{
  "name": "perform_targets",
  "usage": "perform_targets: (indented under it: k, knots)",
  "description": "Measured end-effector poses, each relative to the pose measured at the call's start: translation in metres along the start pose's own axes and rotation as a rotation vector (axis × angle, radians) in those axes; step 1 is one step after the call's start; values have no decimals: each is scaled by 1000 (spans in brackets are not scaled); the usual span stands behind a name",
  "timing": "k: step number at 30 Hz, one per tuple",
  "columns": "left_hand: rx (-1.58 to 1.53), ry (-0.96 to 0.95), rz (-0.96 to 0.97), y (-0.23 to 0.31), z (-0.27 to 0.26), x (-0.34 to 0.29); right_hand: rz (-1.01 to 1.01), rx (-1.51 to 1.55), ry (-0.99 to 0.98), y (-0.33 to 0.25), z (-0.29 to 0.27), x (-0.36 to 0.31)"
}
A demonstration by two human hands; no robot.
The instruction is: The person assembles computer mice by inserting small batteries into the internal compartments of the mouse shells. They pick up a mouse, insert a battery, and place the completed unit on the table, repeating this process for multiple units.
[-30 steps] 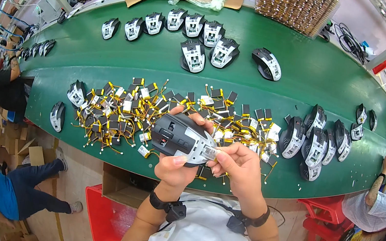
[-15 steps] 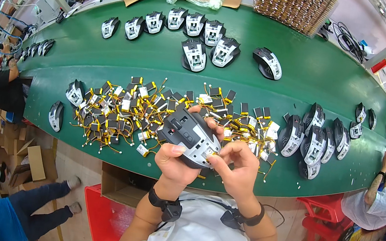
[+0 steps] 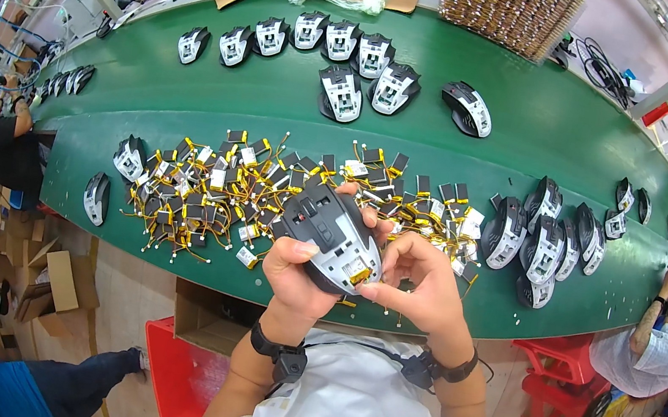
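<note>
Wrapped round a black and silver computer mouse (image 3: 329,229) is my left hand (image 3: 297,276), thumb on the near side and fingers at the far side. An opening in the shell faces up, with a small battery (image 3: 359,270) with yellow tape lying in it. At that opening's right edge is my right hand (image 3: 425,290), fingers curled and thumb tip beside the battery. Whatever lies between that thumb and forefinger is too small to make out. Beyond the mouse, a pile of small wired batteries (image 3: 212,191) spreads across the green table (image 3: 235,122).
Several opened mice (image 3: 545,247) cluster at the right, and more mice (image 3: 341,39) stand in a row further back. Two mice (image 3: 96,199) sit left of the pile. A red bin (image 3: 170,373) is below the table edge. Co-workers (image 3: 642,358) sit at both sides.
My right thumb has drawn back from the mouse's opening toward its edge, so the yellow-taped battery shows more. The mouse stays in my left hand. At lower left, a person's legs have shifted.
</note>
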State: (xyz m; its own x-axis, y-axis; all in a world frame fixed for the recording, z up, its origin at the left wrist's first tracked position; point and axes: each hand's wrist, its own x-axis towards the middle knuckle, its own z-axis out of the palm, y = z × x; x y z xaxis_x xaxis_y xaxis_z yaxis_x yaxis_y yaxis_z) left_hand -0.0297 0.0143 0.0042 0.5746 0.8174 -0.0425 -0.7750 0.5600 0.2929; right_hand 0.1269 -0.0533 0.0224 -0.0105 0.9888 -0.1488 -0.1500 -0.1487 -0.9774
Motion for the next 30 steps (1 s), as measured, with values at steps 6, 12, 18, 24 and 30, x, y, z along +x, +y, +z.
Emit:
perform_targets:
  k: [6, 12, 18, 24, 30]
  knots:
    - [96, 47, 49, -4, 6, -1, -68, -85, -64, 3, -2, 11]
    - [14, 42, 5, 1, 1, -1, -113, 238, -225, 22, -4, 18]
    - [-58, 77, -34, 1, 2, -3, -24, 189, -129, 4, -2, 8]
    - [-5, 51, -8, 2, -2, -4, 101, 293, -213, -1, -5, 15]
    - [-47, 45, 61, -7, 8, -5, -104, 240, -119, 8, 3, 13]
